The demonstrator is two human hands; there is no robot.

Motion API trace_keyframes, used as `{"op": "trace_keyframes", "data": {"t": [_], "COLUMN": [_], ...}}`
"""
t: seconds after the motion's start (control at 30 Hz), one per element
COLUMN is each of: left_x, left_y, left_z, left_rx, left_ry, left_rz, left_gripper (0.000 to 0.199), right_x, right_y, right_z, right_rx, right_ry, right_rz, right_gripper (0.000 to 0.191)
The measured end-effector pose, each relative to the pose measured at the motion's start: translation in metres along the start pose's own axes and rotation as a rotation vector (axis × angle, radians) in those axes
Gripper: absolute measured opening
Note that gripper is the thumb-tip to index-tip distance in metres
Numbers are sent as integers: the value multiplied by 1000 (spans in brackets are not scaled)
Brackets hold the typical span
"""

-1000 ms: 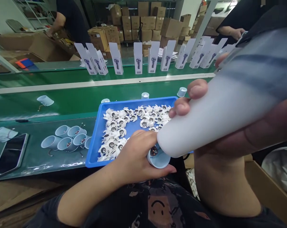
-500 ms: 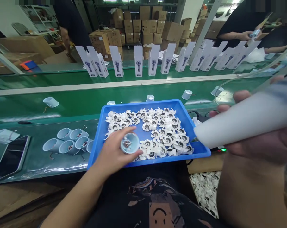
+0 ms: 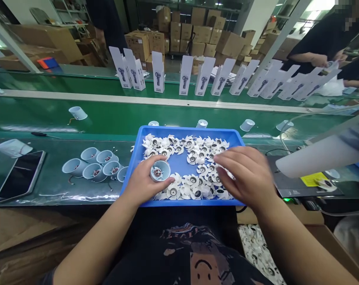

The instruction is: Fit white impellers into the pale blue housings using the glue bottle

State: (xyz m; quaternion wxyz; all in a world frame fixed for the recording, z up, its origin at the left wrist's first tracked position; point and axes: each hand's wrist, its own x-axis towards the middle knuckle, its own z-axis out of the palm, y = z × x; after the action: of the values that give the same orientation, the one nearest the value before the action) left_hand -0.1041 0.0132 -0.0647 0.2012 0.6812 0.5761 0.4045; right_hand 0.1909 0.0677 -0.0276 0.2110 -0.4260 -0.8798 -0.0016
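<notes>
My left hand (image 3: 143, 179) is closed around a light blue plastic cup (image 3: 168, 171), its open end facing up at me. Inside the cup sits a small motor with copper-coloured parts (image 3: 158, 172). Over the right side of a blue tray (image 3: 183, 203) hovers my right hand (image 3: 247, 174), fingers stretched and thumb apart, nothing visible between them. White fan impellers (image 3: 193, 180) with dark round hubs fill much of this tray; some lie right under the right fingertips. Left of the tray, several similar cups (image 3: 94, 172) with parts inside lie grouped together.
A white tapered tool (image 3: 318, 160) hangs at the right above a dark device (image 3: 289, 186). A phone (image 3: 20, 176) and a screwdriver (image 3: 39, 134) lie left. Cups (image 3: 247, 125) sit on the green belt (image 3: 116, 114); upright white boxes (image 3: 185, 75) line the far side. Two people stand beyond.
My right hand has let go of the white tapered tool, which now hangs at the right, and has moved left over the tray. My left hand still holds the cup.
</notes>
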Motion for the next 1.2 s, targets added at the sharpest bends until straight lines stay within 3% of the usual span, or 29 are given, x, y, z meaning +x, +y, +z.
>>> {"op": "trace_keyframes", "data": {"t": [0.17, 0.4, 0.77, 0.87, 1.03, 1.2], "left_x": [-3, -3, -4, -4, -8, -11], "left_y": [-1, 1, 1, 0, -1, -2], "left_z": [-1, -2, -4, -4, -2, -1], "left_rx": [-18, -63, -85, -91, -95, -45], "left_ry": [9, -25, -56, -46, 66, 169], "left_rz": [1, -3, 3, 9, 57, 179], "left_gripper": [44, 45, 45, 46, 48, 49], "right_x": [43, 60, 62, 66, 73, 78], "right_y": [-2, -17, -53, -61, -72, -76], "right_z": [50, 54, 63, 64, 73, 76], "right_rx": [-116, -12, -290, -313, -294, -141], "right_ry": [-396, -661, -608, -658, -769, -729], "right_rz": [166, 189, 17, 4, 98, 263], "right_gripper": [25, 30, 28, 26, 23, 23]}}
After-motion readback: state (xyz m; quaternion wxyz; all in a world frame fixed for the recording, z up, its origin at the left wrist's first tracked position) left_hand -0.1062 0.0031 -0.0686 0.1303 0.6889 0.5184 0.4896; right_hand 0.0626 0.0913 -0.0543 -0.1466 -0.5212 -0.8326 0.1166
